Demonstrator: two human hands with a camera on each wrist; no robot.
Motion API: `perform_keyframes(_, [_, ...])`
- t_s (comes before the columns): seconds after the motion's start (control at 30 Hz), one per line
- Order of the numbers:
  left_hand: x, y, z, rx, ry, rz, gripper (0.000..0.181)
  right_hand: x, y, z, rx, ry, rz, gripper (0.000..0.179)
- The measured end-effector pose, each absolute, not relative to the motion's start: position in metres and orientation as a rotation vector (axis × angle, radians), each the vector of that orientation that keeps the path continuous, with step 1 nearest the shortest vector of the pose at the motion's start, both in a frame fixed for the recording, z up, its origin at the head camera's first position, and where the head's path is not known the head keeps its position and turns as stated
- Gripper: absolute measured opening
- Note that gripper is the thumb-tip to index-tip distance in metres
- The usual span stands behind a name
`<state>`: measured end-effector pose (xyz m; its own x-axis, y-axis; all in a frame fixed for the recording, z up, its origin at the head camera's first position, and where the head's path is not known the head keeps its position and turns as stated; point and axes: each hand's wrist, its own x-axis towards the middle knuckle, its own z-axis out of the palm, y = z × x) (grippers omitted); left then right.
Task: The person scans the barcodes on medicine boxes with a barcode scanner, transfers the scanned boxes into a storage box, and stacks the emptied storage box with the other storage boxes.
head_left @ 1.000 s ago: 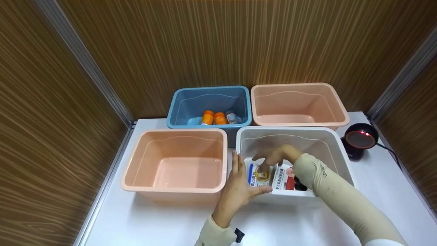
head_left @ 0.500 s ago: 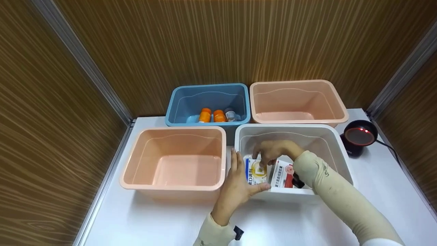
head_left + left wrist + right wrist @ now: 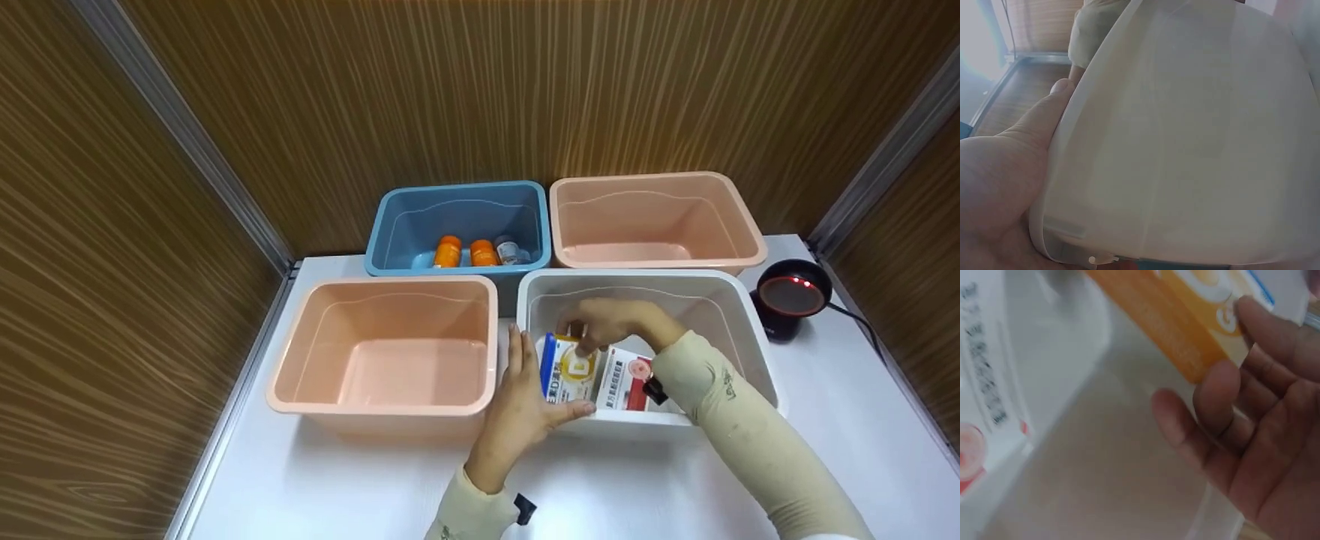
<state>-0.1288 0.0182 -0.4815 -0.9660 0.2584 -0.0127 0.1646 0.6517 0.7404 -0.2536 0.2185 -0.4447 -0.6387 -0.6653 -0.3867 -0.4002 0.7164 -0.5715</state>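
Head view: at left, a smooth peach plastic bin (image 3: 375,410) is seen. At lower centre, the rounded rim of the white plastic bin (image 3: 630,274) is touched by the left hand (image 3: 517,420), fingers straight. Within that bin, a flat-sided vitamin D drops carton (image 3: 576,366) is pinched by the right hand (image 3: 606,322), apparently for picking; a steady upward lift seems called for. Just rightward, a red-and-white cardboard carton (image 3: 624,379) is left unheld.

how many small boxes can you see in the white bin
2: a yellow-and-blue box at the left of the white bin, pinched by the right hand, and a red-and-white box to its right. The right sleeve may hide more.
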Motion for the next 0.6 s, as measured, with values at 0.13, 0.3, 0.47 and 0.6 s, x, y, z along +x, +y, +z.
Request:
perform_keyframes(0.13, [-0.129, 0.021, -0.481, 0.348, 2.733, 1.227, 0.136, -0.25, 0.232, -0.433, -0.815, 2.366, -0.688, 0.031])
perform_keyframes(0.3, [-0.13, 0.021, -0.481, 0.35, 2.72, 1.22, 0.137, -0.247, 0.253, -0.425, -0.794, 2.352, -0.925, 0.034])
perform_keyframes(0.47, [-0.133, 0.021, -0.481, 0.343, 2.7, 1.226, 0.135, -0.242, 0.272, -0.421, -0.774, 2.386, -1.148, 0.034])
perform_keyframes(0.6, [-0.133, 0.019, -0.481, 0.332, 2.705, 1.237, 0.134, -0.234, 0.284, -0.416, -0.759, 2.432, -1.299, 0.032])
